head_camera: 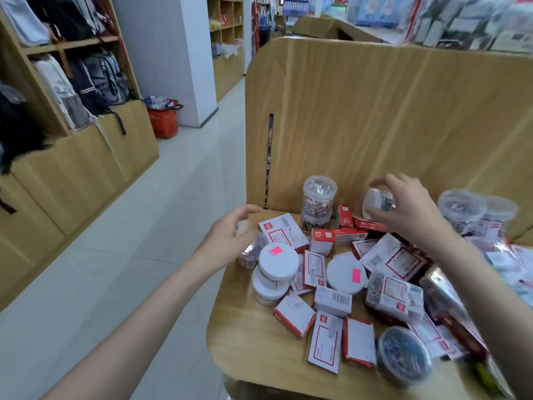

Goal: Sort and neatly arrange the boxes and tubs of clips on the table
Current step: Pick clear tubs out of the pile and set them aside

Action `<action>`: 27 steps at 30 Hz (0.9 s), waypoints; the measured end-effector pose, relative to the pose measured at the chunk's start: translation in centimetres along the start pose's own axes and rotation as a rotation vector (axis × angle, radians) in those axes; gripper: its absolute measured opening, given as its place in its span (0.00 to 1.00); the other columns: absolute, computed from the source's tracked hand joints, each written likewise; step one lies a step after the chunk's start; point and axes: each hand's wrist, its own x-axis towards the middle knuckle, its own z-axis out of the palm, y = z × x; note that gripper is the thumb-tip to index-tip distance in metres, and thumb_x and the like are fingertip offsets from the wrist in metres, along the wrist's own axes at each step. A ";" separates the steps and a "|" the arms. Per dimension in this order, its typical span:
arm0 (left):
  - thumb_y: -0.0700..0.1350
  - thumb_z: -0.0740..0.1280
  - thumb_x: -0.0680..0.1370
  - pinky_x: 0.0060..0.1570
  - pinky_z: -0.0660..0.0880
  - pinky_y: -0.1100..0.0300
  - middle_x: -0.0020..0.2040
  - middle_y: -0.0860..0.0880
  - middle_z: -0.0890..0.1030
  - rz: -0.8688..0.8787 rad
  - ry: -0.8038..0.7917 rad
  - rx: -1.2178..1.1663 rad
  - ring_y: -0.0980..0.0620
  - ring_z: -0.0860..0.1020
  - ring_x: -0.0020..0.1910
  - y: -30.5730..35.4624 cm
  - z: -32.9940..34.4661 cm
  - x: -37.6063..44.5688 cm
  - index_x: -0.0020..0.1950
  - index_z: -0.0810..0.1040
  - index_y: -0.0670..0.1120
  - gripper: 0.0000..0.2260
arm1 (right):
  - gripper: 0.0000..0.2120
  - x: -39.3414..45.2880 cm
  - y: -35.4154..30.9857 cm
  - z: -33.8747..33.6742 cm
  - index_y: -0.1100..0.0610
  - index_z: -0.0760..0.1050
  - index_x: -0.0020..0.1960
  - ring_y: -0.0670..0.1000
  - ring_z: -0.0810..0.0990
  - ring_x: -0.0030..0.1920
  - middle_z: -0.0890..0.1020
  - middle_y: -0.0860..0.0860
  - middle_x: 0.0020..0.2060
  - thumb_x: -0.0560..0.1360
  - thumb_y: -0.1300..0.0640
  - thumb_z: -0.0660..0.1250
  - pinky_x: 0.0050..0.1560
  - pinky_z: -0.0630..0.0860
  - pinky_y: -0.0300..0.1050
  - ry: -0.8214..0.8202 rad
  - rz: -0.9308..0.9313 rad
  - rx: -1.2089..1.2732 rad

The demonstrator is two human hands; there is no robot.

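Note:
A wooden table (245,330) is strewn with clip packs. My right hand (412,212) grips a small clear tub with a white lid (375,201), tilted on its side above the red boxes (364,225) at the back. My left hand (226,236) hovers with loosely curved fingers at the table's left edge, just over a clear tub (252,249) lying there; it holds nothing that I can see. Two clear tubs (318,202) stand stacked against the back panel. Two white-lidded tubs (277,265) are stacked near the left hand. Red-and-white boxes (324,343) lie scattered across the front.
A tall wooden panel (375,111) closes off the table's back. More clear tubs (461,207) and bagged packs (395,295) crowd the right side. A tub of coloured clips (403,355) sits near the front edge. To the left runs a tiled aisle with a red basket (165,121).

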 end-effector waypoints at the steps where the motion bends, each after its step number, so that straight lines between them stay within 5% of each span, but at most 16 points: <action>1: 0.41 0.64 0.76 0.56 0.65 0.62 0.57 0.55 0.72 -0.016 -0.022 0.026 0.57 0.69 0.60 0.4 0.4 0.5 0.58 0.72 0.53 0.12 | 0.23 0.6 1.0 0.0 0.60 0.72 0.60 0.61 0.71 0.53 0.76 0.60 0.52 0.67 0.60 0.72 0.53 0.67 0.49 -0.058 -0.007 -0.117; 5: 0.42 0.62 0.78 0.40 0.73 0.61 0.58 0.48 0.75 -0.153 -0.145 0.154 0.51 0.76 0.50 0.8 2.0 1.9 0.64 0.70 0.48 0.14 | 0.30 1.6 2.2 0.5 0.54 0.64 0.69 0.59 0.70 0.58 0.72 0.55 0.54 0.68 0.56 0.69 0.51 0.68 0.51 -0.210 -0.088 -0.357; 8: 0.41 0.61 0.78 0.42 0.72 0.62 0.60 0.44 0.75 -0.169 -0.152 0.191 0.47 0.76 0.55 0.5 2.8 2.3 0.64 0.71 0.46 0.14 | 0.29 1.5 2.4 0.1 0.53 0.66 0.67 0.57 0.70 0.58 0.71 0.54 0.54 0.68 0.53 0.70 0.50 0.65 0.49 -0.162 -0.113 -0.338; 13: 0.41 0.61 0.79 0.42 0.73 0.63 0.56 0.51 0.75 -0.169 -0.105 0.129 0.52 0.74 0.55 0.4 2.5 2.8 0.58 0.71 0.50 0.09 | 0.26 1.1 0.0 -3.0 0.56 0.70 0.58 0.50 0.73 0.49 0.72 0.53 0.50 0.64 0.56 0.75 0.51 0.70 0.42 0.153 -0.102 0.252; 15: 0.41 0.61 0.79 0.42 0.71 0.63 0.55 0.53 0.74 -0.158 -0.058 0.104 0.53 0.73 0.56 -0.1 1.9 3.0 0.56 0.71 0.51 0.08 | 0.22 1.1 -2.6 -3.7 0.51 0.71 0.55 0.46 0.74 0.47 0.73 0.50 0.50 0.64 0.54 0.75 0.48 0.71 0.35 0.039 -0.115 0.470; 19: 0.39 0.62 0.77 0.55 0.67 0.60 0.57 0.50 0.77 -0.190 0.101 0.010 0.52 0.74 0.57 -2.0 -0.1 3.0 0.57 0.73 0.47 0.09 | 0.17 2.1 -6.9 -1.1 0.49 0.76 0.53 0.45 0.73 0.49 0.73 0.48 0.50 0.65 0.52 0.73 0.47 0.68 0.28 -0.231 -0.262 0.360; 22: 0.35 0.63 0.77 0.54 0.67 0.62 0.55 0.47 0.77 -0.218 0.117 -0.079 0.50 0.75 0.56 -3.4 -1.1 2.3 0.55 0.73 0.45 0.10 | 0.15 3.6 -9.5 2.1 0.48 0.74 0.50 0.47 0.73 0.49 0.73 0.49 0.49 0.65 0.53 0.74 0.48 0.69 0.33 -0.268 -0.313 0.348; 27: 0.40 0.66 0.74 0.50 0.70 0.64 0.59 0.49 0.76 -0.179 0.074 -0.170 0.54 0.76 0.53 -4.4 -1.8 1.4 0.56 0.71 0.52 0.13 | 0.18 5.5 -12.5 6.9 0.55 0.72 0.49 0.49 0.69 0.47 0.68 0.50 0.46 0.64 0.57 0.76 0.42 0.63 0.27 -0.330 -0.359 0.368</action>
